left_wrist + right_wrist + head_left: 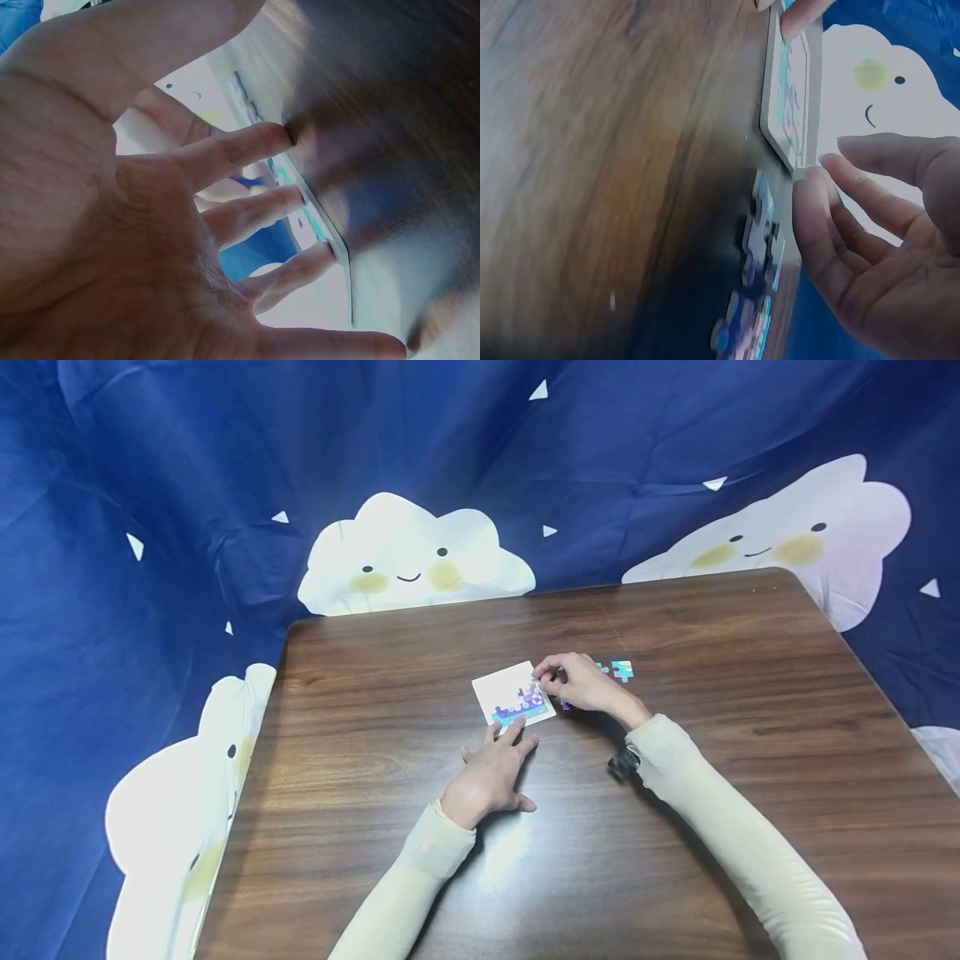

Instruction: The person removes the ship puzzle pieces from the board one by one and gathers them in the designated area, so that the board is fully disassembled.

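Note:
A square puzzle board (495, 691) with a white base lies on the brown table, its lower part filled with blue and purple pieces. My left hand (491, 777) is spread flat near its front edge, fingertips touching the rim; the left wrist view shows the straight fingers (247, 217) along that edge. Over the board's right side, my right hand (581, 681) has its fingers bent together and seems to pinch a small puzzle piece, mostly hidden by the fingertips. In the right wrist view, its fingers (817, 232) are close beside the board's edge (780, 139).
Loose puzzle pieces (622, 670) lie right of the board, some partly behind the right hand. More show in the right wrist view as a cluster of pieces (739, 322). A dark wrist camera (622, 764) hangs at the right cuff. Blue cloud-printed cloth (465, 435) surrounds the table (360, 760).

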Demonstrator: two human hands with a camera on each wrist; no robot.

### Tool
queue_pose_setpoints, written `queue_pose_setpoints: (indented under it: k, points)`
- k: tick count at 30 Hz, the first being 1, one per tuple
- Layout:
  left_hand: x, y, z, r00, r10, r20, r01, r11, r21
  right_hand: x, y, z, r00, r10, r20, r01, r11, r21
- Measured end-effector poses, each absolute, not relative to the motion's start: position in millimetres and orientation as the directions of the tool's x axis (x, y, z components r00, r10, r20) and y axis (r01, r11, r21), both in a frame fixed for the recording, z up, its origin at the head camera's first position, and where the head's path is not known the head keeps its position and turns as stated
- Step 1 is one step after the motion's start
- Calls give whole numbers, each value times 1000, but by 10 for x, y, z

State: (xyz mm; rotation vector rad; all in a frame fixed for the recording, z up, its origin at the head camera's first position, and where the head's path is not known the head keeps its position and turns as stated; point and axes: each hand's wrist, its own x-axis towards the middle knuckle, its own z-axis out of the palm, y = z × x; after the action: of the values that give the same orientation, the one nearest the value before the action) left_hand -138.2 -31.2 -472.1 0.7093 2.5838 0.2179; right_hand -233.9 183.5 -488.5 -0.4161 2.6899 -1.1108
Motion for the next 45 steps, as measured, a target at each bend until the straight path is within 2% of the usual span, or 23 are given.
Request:
queue_pose_setpoints:
  k: [26, 45]
  points:
    - [-1365, -308, -4719, -775, 520, -360, 452, 853, 260, -2361, 1665, -4942, -922, -370, -116, -200, 710, -675]
    - [-1376, -307, -4708, -775, 516, -364, 455, 856, 246, -2348, 1660, -4954, -921, -381, -79, -244, 725, -644]
